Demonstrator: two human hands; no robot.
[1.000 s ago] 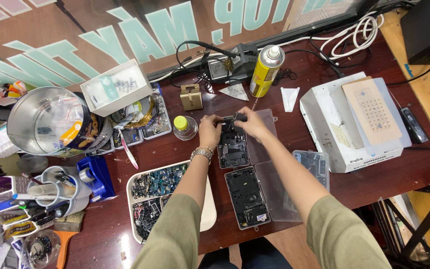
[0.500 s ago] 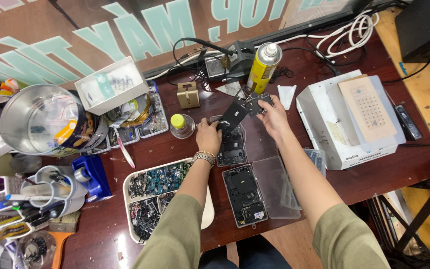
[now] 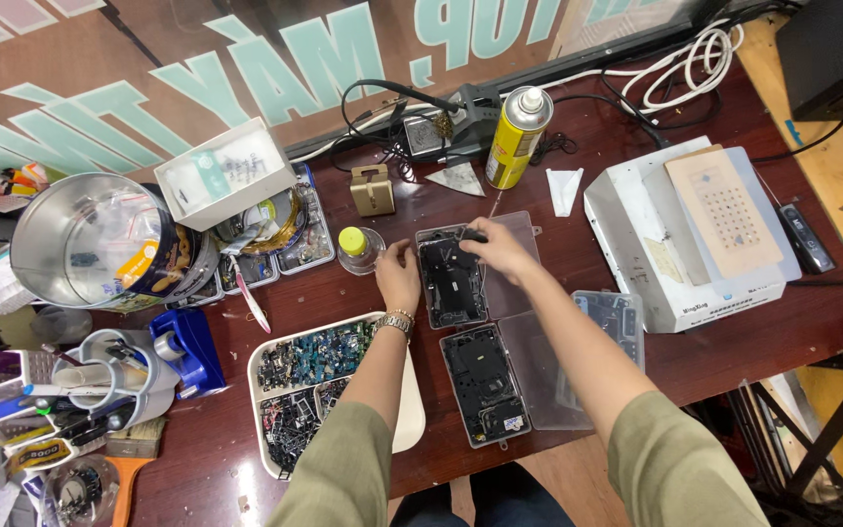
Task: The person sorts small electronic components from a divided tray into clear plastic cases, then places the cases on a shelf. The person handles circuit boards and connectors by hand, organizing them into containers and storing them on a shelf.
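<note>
At frame center, an opened phone is steadied by the left hand; a small black part is pinched by right hand fingers.

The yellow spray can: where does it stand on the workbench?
In the head view the yellow spray can stands upright at the table's far edge, between the soldering station and a folded white paper.

upper phone: the opened dark one you've got both hands on, back off, black guts showing, lying flat and lengthwise on your dark red table
part at its top: small black bit at the far end, pinched under your right fingertips, too small to tell what it is
lower phone: second opened one, flat, just nearer to you
</note>
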